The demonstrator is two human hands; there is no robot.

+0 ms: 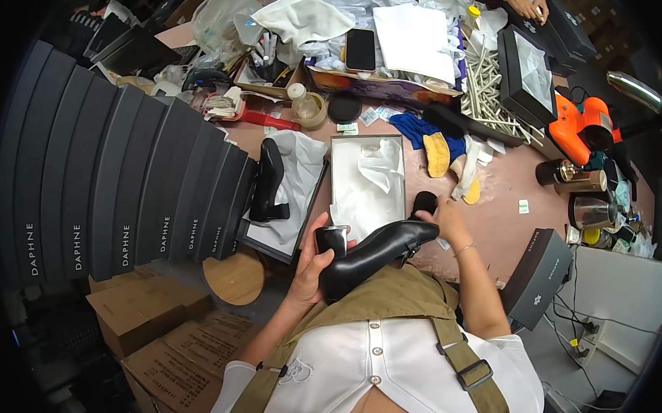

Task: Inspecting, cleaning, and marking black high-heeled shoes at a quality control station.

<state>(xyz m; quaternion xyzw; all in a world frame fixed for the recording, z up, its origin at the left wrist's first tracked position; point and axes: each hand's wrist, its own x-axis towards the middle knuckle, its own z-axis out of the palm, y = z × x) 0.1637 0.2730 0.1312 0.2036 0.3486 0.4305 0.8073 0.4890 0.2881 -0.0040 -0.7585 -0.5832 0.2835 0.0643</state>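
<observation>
A black leather shoe (374,258) with a block heel lies tilted across my lap, its toe to the right. My left hand (308,270) is closed round the heel (331,240) end. At the toe, my right hand (448,225) has its fingers bent round a small black rounded piece (424,202), whose kind I cannot make out. The matching black shoe (269,183) rests on white tissue in an open dark box (272,247) at the left. Beyond my hands stands another open box (333,141) lined with white paper.
Dark shoe boxes (104,172) are stacked at the left, above brown cartons (147,307). Blue and yellow cloths (437,154) lie right of centre. An orange heat tool (580,128) and jars (593,211) stand at the right. Another person's hands (527,6) are at the far right.
</observation>
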